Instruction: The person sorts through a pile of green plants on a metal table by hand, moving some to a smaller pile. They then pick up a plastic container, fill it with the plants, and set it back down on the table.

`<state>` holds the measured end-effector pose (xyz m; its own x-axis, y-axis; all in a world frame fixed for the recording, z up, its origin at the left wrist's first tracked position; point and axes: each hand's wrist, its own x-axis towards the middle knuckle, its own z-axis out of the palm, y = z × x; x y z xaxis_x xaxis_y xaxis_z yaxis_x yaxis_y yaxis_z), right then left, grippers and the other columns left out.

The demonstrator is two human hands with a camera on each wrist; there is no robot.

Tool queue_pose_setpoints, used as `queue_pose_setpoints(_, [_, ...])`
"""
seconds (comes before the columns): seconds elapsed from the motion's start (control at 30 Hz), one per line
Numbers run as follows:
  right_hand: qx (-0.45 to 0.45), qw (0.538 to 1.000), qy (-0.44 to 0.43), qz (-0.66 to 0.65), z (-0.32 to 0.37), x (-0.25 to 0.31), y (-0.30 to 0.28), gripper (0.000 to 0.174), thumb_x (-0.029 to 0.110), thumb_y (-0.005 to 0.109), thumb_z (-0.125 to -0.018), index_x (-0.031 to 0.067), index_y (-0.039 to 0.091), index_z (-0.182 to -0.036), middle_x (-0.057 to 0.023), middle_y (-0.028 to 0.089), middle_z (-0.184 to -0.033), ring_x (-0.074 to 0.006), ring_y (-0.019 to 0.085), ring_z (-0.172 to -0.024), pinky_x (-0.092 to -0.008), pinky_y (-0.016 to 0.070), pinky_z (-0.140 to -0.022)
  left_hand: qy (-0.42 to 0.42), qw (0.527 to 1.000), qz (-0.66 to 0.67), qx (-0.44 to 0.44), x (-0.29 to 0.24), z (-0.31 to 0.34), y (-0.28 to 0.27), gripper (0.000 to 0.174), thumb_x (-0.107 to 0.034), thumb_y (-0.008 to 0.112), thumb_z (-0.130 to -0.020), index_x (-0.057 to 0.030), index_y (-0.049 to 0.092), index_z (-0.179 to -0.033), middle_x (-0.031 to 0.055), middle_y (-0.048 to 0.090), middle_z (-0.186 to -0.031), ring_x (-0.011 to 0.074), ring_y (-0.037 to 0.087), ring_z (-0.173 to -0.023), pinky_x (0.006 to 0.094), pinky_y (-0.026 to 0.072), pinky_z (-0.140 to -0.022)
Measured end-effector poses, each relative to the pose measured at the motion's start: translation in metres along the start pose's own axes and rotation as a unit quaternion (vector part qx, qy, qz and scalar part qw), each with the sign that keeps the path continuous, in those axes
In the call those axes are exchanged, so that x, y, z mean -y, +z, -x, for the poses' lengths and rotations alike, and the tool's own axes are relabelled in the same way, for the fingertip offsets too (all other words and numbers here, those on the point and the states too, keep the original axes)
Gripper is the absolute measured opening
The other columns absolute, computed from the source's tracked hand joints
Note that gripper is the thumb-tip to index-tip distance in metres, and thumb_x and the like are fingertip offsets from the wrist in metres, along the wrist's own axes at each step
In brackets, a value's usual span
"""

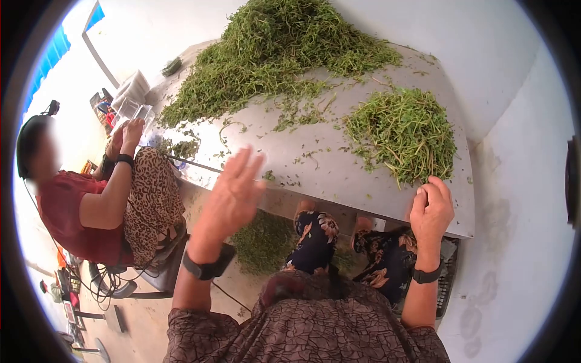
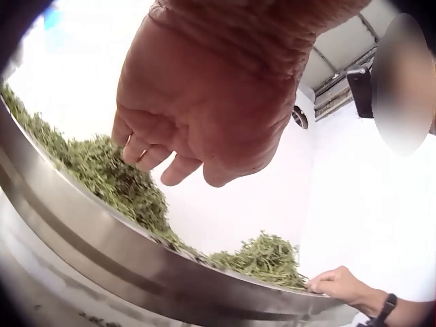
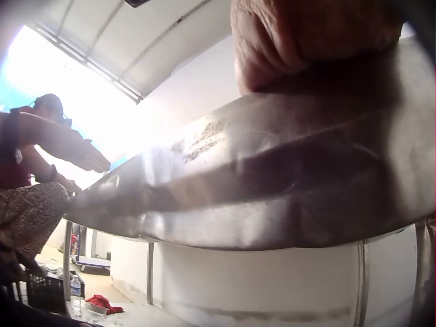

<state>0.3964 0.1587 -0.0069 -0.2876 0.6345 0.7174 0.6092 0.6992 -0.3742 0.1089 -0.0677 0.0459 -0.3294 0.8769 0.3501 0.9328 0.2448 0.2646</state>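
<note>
My left hand [image 1: 233,196] is raised over the front edge of the metal table, blurred, its fingers stretched out. The left wrist view shows its palm [image 2: 204,102] with nothing in it. At the table's front right edge, my right hand [image 1: 431,209] bends its fingers beside a small heap of green leafy stems [image 1: 402,130]. Its fingertips are right at the heap's near edge; I cannot tell whether they pinch a stem. In the right wrist view the fingers are mostly out of frame, and only part of the hand [image 3: 300,41] shows above the table side.
A much larger heap of greens [image 1: 272,54] covers the back of the metal table [image 1: 290,175], with loose leaves scattered between. At left a seated person [image 1: 91,199] handles a clear plastic container [image 1: 143,112]. More greens [image 1: 260,242] lie below the table. A white wall stands close on the right.
</note>
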Motion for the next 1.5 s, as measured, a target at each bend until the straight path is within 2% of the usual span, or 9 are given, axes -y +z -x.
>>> queue_pose_setpoints(0.27, [0.003, 1.000, 0.008, -0.004, 0.000, 0.000, 0.000, 0.007, 0.001, 0.065, -0.076, -0.0019, 0.065, -0.082, -0.0146, 0.068, -0.104, -0.0342, 0.063, -0.088, -0.0419, 0.0522, -0.077, 0.057, 0.992, -0.010, 0.110, -0.012, -0.001, 0.028, 0.054, -0.034, 0.039, -0.102, -0.0022, 0.038, -0.146, 0.0270, 0.031, -0.153, 0.0369, 0.026, -0.145, 0.0469, 0.0172, -0.120])
queue_pose_setpoints(0.33, [0.008, 1.000, 0.013, -0.008, 0.000, 0.001, 0.000, 0.006, 0.001, 0.065, -0.076, -0.0020, 0.065, -0.082, -0.0146, 0.067, -0.104, -0.0342, 0.063, -0.089, -0.0419, 0.0522, -0.077, -0.078, 0.985, -0.101, 0.117, 0.002, -0.004, 0.022, 0.053, -0.036, 0.038, -0.102, -0.0011, 0.042, -0.142, 0.0295, 0.032, -0.151, 0.0392, 0.027, -0.145, 0.0486, 0.0168, -0.120])
queue_pose_setpoints(0.43, [0.001, 1.000, -0.001, -0.004, -0.001, 0.002, 0.000, 0.006, 0.001, 0.065, -0.077, -0.0025, 0.064, -0.082, -0.0153, 0.067, -0.104, -0.0345, 0.063, -0.089, -0.0421, 0.0520, -0.077, -0.175, 0.947, -0.205, 0.177, 0.004, -0.022, -0.008, 0.051, -0.037, 0.039, -0.102, 0.0019, 0.054, -0.130, 0.0321, 0.044, -0.142, 0.0425, 0.034, -0.140, 0.0513, 0.0196, -0.119])
queue_pose_setpoints(0.57, [0.009, 1.000, -0.003, -0.004, 0.000, 0.002, -0.001, 0.007, 0.001, 0.065, -0.077, -0.0026, 0.064, -0.082, -0.0162, 0.067, -0.105, -0.0352, 0.062, -0.089, -0.0432, 0.0516, -0.078, -0.141, 0.975, -0.155, 0.074, 0.008, -0.032, -0.028, 0.047, -0.034, 0.045, -0.100, 0.0048, 0.061, -0.122, 0.0300, 0.052, -0.135, 0.0395, 0.042, -0.135, 0.0502, 0.0264, -0.115])
queue_pose_setpoints(0.77, [0.019, 1.000, 0.001, -0.012, 0.000, 0.001, -0.003, 0.009, 0.001, 0.065, -0.076, -0.0023, 0.063, -0.084, -0.0160, 0.065, -0.106, -0.0354, 0.062, -0.090, -0.0436, 0.0510, -0.079, -0.145, 0.972, -0.023, 0.185, -0.011, -0.032, -0.079, 0.039, -0.024, 0.049, -0.096, 0.0044, 0.059, -0.120, 0.0264, 0.060, -0.125, 0.0420, 0.056, -0.118, 0.0400, 0.0429, -0.104])
queue_pose_setpoints(1.07, [0.032, 0.999, -0.009, -0.008, -0.002, 0.003, -0.006, 0.010, -0.001, 0.066, -0.075, -0.0036, 0.062, -0.084, -0.0168, 0.064, -0.107, -0.0353, 0.061, -0.092, -0.0438, 0.0505, -0.079, -0.090, 0.987, 0.012, 0.134, -0.021, -0.035, -0.172, 0.041, -0.021, 0.049, -0.096, 0.0100, 0.059, -0.121, 0.0268, 0.062, -0.123, 0.0370, 0.058, -0.121, 0.0396, 0.0429, -0.104])
queue_pose_setpoints(1.27, [0.024, 1.000, -0.014, 0.006, -0.001, 0.003, -0.004, 0.010, -0.001, 0.065, -0.075, -0.0035, 0.062, -0.084, -0.0164, 0.064, -0.107, -0.0351, 0.061, -0.092, -0.0436, 0.0503, -0.079, 0.019, 0.992, -0.088, 0.090, -0.024, -0.096, -0.126, 0.051, -0.035, 0.043, -0.101, 0.0040, 0.056, -0.131, 0.0244, 0.054, -0.137, 0.0342, 0.051, -0.130, 0.0404, 0.0391, -0.108])
queue_pose_setpoints(1.4, [0.031, 0.999, -0.011, 0.001, -0.002, 0.003, -0.004, 0.010, -0.002, 0.064, -0.074, -0.0033, 0.062, -0.084, -0.0168, 0.064, -0.107, -0.0355, 0.061, -0.092, -0.0434, 0.0500, -0.079, -0.025, 0.982, -0.015, 0.185, -0.009, -0.140, -0.058, 0.052, -0.036, 0.042, -0.102, -0.0054, 0.045, -0.143, 0.0181, 0.042, -0.150, 0.0308, 0.035, -0.142, 0.0387, 0.0294, -0.116])
queue_pose_setpoints(1.5, [0.032, 0.999, -0.008, 0.004, -0.002, 0.004, -0.004, 0.010, -0.003, 0.064, -0.074, -0.0032, 0.062, -0.084, -0.0173, 0.064, -0.107, -0.0358, 0.061, -0.092, -0.0435, 0.0500, -0.079, -0.009, 0.983, 0.004, 0.183, 0.018, -0.165, -0.010, 0.054, -0.040, 0.040, -0.102, -0.0037, 0.046, -0.142, 0.0190, 0.043, -0.148, 0.0318, 0.036, -0.141, 0.0362, 0.0312, -0.115])
